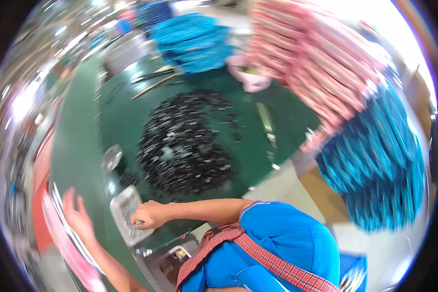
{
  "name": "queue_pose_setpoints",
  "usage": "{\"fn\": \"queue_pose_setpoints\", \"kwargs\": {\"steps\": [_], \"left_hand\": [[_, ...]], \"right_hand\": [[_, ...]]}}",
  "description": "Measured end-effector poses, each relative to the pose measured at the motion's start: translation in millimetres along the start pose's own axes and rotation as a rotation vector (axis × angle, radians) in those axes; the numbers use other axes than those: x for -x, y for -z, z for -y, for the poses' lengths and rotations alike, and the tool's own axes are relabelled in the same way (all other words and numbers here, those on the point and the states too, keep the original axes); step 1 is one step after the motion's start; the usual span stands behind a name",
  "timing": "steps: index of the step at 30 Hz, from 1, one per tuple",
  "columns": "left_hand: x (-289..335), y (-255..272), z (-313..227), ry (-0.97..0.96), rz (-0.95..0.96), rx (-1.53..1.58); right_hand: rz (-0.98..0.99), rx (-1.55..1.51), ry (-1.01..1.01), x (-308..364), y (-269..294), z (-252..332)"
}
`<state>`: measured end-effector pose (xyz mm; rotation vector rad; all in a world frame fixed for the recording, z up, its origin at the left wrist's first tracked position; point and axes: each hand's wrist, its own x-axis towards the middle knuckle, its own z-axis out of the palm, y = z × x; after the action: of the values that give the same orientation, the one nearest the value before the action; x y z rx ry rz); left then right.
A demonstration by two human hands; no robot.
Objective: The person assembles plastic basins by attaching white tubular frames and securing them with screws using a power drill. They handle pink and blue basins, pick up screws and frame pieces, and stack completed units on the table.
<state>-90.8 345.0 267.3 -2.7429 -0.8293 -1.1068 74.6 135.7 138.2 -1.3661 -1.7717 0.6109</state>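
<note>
My right hand (152, 214) reaches across into a shallow white tray (119, 232) of small greyish pieces. Its fingers are closed, and whatever they grip is too small to name. My left hand (78, 217) is over the left part of the green surface, fingers apart and nothing visible in it. Just left of it lies a pink and white folded fabric piece (65, 243) along the edge; whether the hand touches it I cannot tell. Beyond the tray spreads a wide heap of small black pieces (190, 146). Motion blurs the picture.
A small clear round dish (112, 158) stands behind the tray. Stacked blue bundles (192, 43), pink bundles (316, 53) and teal bundles (374, 160) line the back and right. A pink bag (248, 74) and a long pale green tool (265, 119) lie on the green table (287, 117).
</note>
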Motion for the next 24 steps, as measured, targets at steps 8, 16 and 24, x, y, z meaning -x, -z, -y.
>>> {"fn": "queue_pose_setpoints", "kwargs": {"steps": [8, 16, 24], "left_hand": [[47, -172, -268, -0.165, 0.548, 0.799], [95, -206, -501, -0.289, 0.64, 1.11], [197, -143, -744, -0.689, 1.181, 1.303]], "right_hand": [[-0.929, 0.372, -0.791, 399, 172, 1], [-1.564, 2.057, -1.816, 939, 291, 315], [-1.188, 1.541, -2.335, 1139, 212, 379]]}}
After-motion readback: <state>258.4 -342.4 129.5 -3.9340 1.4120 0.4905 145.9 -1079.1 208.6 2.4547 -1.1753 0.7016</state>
